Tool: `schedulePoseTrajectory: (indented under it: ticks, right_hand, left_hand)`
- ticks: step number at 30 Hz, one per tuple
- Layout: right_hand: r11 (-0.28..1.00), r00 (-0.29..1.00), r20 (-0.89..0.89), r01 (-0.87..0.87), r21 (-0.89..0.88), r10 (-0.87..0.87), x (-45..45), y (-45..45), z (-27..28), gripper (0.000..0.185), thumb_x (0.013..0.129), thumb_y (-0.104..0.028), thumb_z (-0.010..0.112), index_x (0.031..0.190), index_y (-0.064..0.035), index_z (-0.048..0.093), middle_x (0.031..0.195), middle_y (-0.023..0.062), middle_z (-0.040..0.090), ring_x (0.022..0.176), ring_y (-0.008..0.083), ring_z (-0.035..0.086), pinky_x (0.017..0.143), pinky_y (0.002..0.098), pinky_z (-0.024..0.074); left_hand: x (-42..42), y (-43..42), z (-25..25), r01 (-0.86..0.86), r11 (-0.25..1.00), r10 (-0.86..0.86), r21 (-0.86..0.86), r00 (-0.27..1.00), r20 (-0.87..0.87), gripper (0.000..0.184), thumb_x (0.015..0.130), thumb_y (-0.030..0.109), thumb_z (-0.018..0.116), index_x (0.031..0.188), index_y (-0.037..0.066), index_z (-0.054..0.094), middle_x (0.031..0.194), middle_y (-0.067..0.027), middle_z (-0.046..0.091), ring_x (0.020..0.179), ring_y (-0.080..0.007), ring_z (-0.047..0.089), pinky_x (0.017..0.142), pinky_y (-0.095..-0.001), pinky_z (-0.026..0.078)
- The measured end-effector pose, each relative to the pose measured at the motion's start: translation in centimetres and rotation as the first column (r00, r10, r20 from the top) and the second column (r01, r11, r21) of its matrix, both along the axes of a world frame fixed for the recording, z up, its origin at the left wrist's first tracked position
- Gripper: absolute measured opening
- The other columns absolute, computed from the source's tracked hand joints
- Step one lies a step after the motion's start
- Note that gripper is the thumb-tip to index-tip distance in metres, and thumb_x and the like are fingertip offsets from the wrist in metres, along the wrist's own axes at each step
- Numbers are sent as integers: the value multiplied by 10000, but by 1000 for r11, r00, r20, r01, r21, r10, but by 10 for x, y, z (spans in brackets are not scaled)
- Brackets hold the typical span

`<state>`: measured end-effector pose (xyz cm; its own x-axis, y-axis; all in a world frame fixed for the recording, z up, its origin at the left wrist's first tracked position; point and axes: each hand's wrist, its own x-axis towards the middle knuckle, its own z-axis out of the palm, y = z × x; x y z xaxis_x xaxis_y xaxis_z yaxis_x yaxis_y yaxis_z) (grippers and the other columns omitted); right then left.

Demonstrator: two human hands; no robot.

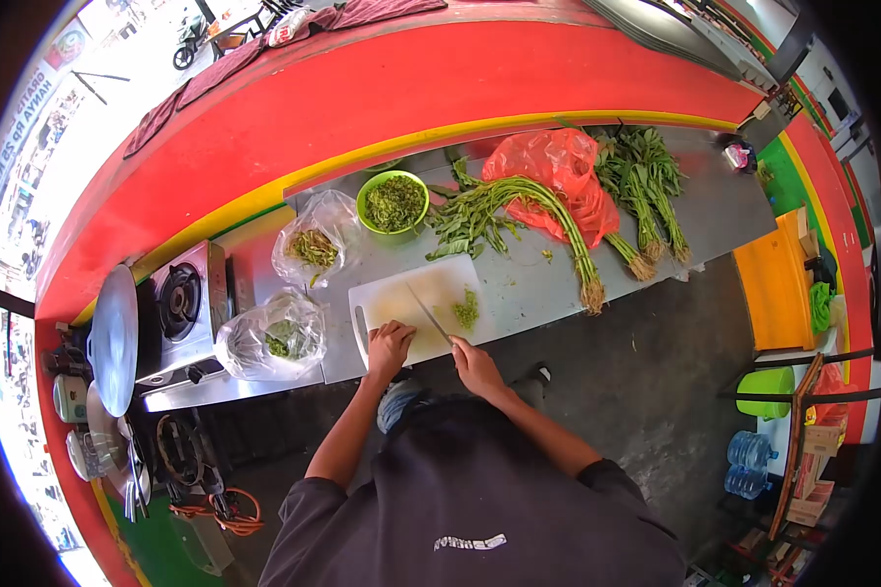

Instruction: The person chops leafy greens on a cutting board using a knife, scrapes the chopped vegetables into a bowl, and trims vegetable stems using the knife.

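My right hand (pixel 476 368) is closed round the handle of a kitchen knife (pixel 427 311), its blade slanting up and left over a white cutting board (pixel 370 293). On the board's left side, my left hand (pixel 392 344) rests with curled fingers; whatever they hold is hidden beneath them. Chopped green stems (pixel 466 309) lie in a small heap right of the blade. Behind the board stands a green bowl (pixel 425 213) filled with cut greens. Long-stemmed leafy greens (pixel 558 210) with roots lie to the right, partly across a red plastic bag (pixel 597 181).
Two clear plastic bags (pixel 242 342) with plant scraps sit left of the board. Beyond them is a gas stove (pixel 206 284) beside a large round metal lid (pixel 115 338). More leafy bunches (pixel 646 186) lie at the right of the metal counter (pixel 719 220). A red wall (pixel 401 88) runs behind.
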<state>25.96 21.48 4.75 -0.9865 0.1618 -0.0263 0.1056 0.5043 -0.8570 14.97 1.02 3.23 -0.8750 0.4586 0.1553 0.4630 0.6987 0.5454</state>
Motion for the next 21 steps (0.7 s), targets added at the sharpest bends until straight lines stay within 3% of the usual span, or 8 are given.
schedulePoseTrajectory:
  ticks: [4,8,15,21]
  right_hand:
    - [1000,999,40,4,12,-4,16,-17,-7,355,1035,-270,499,1318,-77,591,1005,225,703,937,419,675,799,489,533]
    - [998,994,106,21,54,-27,21,-20,-1,342,1031,-266,506,1305,-87,605,1055,231,696,966,429,665,824,486,533]
    - [969,975,54,206,133,-215,15,-5,-1,314,1028,-246,523,1272,-76,625,977,235,698,892,427,675,758,482,536]
    - [976,975,55,215,31,-217,10,3,-2,318,1033,-242,533,1276,-55,619,786,196,671,705,323,688,663,407,528]
  left_hand:
    - [-1,-7,-2,48,999,-48,2,999,14,152,881,174,697,1020,162,760,940,-10,674,936,-219,641,872,-392,413]
    - [-2,-13,-4,81,997,-81,22,997,-1,146,881,171,698,1014,166,759,935,-1,673,940,-209,641,882,-400,411]
    - [4,0,0,56,998,-58,-22,987,-152,123,878,166,709,991,155,757,926,7,658,933,-200,627,952,-437,379]
    - [1,17,-7,50,993,-44,105,997,-66,121,883,134,693,988,114,750,924,-21,656,917,-244,621,839,-394,465]
